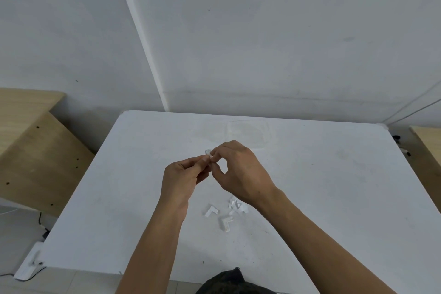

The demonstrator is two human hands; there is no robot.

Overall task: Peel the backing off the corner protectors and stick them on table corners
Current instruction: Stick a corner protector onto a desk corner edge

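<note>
Above the middle of the white table (pixel 334 186), my left hand (pixel 181 176) and my right hand (pixel 241 169) meet at the fingertips. Between them they pinch a small clear corner protector (pixel 208 152), mostly hidden by the fingers. On the table below my right wrist lie several small white L-shaped pieces: one piece (pixel 211 211) to the left, another piece (pixel 226 222) lower, and a small heap (pixel 236 205) partly under the wrist. Whether these are protectors or peeled backings I cannot tell.
A faint clear plastic sheet or tray (pixel 248 133) lies on the table behind my hands. Wooden furniture (pixel 35 150) stands to the left and another wooden edge (pixel 427 141) to the right. Cables and a white power strip (pixel 28 267) lie on the floor at lower left.
</note>
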